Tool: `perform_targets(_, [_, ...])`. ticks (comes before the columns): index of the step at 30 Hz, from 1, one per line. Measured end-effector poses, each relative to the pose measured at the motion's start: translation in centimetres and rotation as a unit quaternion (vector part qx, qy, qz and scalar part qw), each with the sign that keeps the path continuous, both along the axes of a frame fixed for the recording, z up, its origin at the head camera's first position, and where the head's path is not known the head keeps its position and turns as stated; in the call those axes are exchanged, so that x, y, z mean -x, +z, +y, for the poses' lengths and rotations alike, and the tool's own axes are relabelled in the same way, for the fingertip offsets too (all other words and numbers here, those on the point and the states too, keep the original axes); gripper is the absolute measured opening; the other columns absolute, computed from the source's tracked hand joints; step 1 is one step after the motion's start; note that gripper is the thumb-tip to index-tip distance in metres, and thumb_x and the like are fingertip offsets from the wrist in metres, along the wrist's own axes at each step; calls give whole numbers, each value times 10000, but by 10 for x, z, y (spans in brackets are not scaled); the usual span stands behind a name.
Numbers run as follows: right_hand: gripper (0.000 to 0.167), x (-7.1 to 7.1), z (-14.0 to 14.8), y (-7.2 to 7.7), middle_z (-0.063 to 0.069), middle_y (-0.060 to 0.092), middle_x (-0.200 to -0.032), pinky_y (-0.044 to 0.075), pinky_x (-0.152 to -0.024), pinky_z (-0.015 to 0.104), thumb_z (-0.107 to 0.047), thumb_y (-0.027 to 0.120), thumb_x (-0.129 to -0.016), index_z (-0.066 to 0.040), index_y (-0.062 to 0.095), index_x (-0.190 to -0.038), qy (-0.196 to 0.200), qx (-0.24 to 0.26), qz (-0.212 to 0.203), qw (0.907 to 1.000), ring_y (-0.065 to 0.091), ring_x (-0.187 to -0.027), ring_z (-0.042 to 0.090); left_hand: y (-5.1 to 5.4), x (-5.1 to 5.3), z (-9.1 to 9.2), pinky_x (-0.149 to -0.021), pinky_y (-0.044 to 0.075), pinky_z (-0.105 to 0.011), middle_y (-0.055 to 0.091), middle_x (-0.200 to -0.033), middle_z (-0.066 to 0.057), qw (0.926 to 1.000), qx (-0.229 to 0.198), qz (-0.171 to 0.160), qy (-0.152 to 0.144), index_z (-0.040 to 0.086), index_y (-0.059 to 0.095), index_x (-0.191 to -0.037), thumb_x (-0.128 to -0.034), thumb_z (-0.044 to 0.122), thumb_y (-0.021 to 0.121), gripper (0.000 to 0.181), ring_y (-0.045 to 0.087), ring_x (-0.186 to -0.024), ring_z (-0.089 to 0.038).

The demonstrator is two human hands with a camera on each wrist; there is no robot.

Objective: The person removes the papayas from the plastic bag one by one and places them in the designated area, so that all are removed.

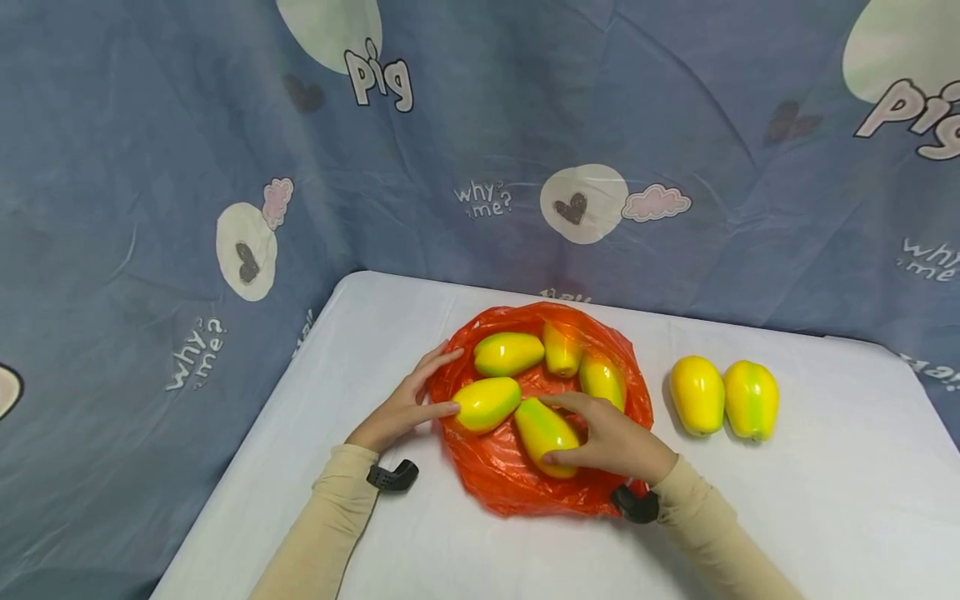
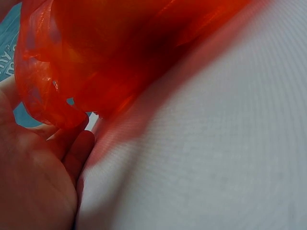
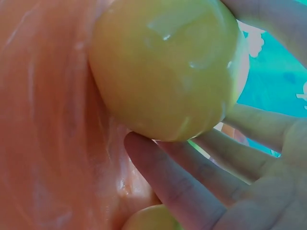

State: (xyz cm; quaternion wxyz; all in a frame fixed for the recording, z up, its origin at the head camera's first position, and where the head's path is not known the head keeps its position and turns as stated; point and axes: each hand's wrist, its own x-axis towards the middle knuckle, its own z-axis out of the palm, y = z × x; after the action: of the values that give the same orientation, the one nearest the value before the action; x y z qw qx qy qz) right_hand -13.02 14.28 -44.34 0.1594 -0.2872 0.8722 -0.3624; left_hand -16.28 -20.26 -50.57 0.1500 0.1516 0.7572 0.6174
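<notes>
A red plastic bag lies spread open on the table, with several glossy yellow-green papayas inside. My right hand reaches into the bag and grips the front papaya between thumb and fingers; the right wrist view shows this papaya close up. At the bag's left side, my left hand touches the rim with fingers spread and fairly straight. Its thumb tip is against or very near the left papaya. In the left wrist view, the bag drapes over the left hand's fingers, partly hiding them.
Two more papayas, one beside the other, sit outside the bag at the right. A white cloth covers the table. Behind and to the left hangs a blue printed curtain. Each wrist wears a black device.
</notes>
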Motion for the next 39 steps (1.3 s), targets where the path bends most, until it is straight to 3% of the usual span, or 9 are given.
perform_targets(11, [775,-6,8,-4,24,603,-1478,513,-1099,516,-409,871,-818,-160,552,-1478,-510,295,14,9983,605,-1280,236,1,-1,0,-1304,122,-587,81,-1743,112,9999,78,-64,40,373,431,-1553,-884,257,804,775,23,-1632,-255])
perform_targets(16, [751,-7,14,-4,-21,604,-1477,505,-1108,515,-417,873,-815,-196,566,-1464,-694,409,227,9965,596,-1292,208,1,-1,0,-1305,127,-585,91,-1736,139,9999,109,-86,50,389,436,-1547,-882,267,805,769,27,-1632,-239])
perform_targets(23, [756,-9,22,-4,-6,581,-1506,506,-1100,542,-403,871,-825,-246,542,-1487,-945,736,342,9922,588,-1322,251,0,-1,1,-1294,123,-618,77,-1748,93,9999,142,-23,27,354,426,-1560,-898,263,783,758,14,-1633,-275])
perform_targets(39, [727,-7,38,4,12,601,-1475,544,-1051,536,-349,881,-825,-237,560,-1468,-1311,912,677,9848,598,-1302,258,2,0,2,-1306,122,-586,91,-1738,132,9998,175,-105,90,391,435,-1548,-882,261,798,770,29,-1632,-234])
